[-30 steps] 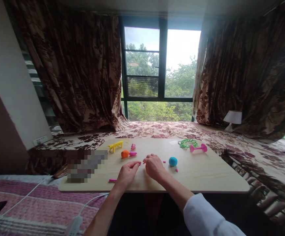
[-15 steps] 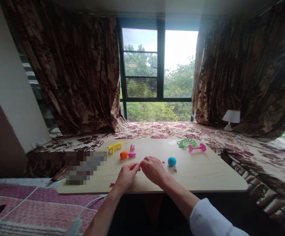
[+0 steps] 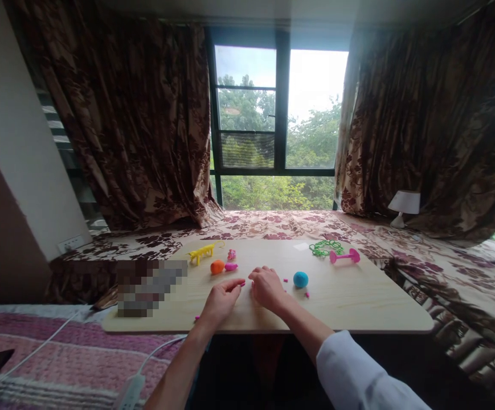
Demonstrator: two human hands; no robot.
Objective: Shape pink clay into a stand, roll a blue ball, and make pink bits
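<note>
My left hand [image 3: 220, 300] is above the table, with thumb and fingertips pinched on a small pink piece of modelling clay [image 3: 242, 283]. Just to its right, my right hand [image 3: 266, 286] is low over the tabletop, fingers bent and slightly apart; nothing shows in them, though their undersides are hidden. Small pink clay bits [image 3: 285, 280] lie right of that hand, one close by its side. Beyond them sits a blue clay ball [image 3: 301, 279], another pink bit [image 3: 307, 294] in front of it. One more pink bit [image 3: 197, 318] is partly covered by my left wrist.
At the table's [image 3: 358, 302] back left are a yellow animal figure [image 3: 201, 254], an orange ball [image 3: 217, 266], a pink lump [image 3: 230, 266] and a small pink figure [image 3: 231, 254]. Green cord [image 3: 326, 247] and a pink dumbbell-shaped piece [image 3: 344, 257] lie back right. A blurred patch covers the left side.
My hands were together at the fingertips. Now they are apart, the right one shifted slightly right, and the pink piece shows in my left fingertips. The view has shifted a little.
</note>
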